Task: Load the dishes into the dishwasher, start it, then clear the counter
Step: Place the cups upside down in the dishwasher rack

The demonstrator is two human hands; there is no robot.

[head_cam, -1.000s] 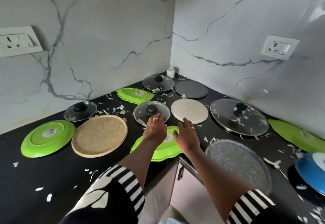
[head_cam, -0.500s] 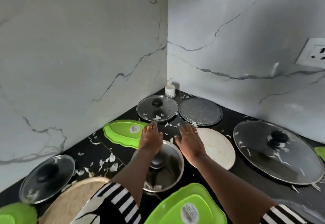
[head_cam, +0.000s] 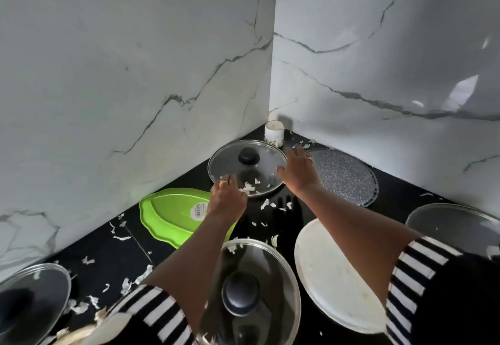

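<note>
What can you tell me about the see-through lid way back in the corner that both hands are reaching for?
The glass lid is round and clear with a thin metal rim and a black knob on top. It lies flat on the black counter, with white scraps on it. The left hand touches its near edge; the right hand touches its right edge.

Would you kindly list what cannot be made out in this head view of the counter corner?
- Left hand: grip on the far glass lid unclear; fingertips blur at its rim.
- Green plate: its right part hidden by the left forearm.
- Sticker on it: print too small.
- Near glass lid: blurred, partly behind the forearm.
- Dishwasher: outside the frame.
</note>
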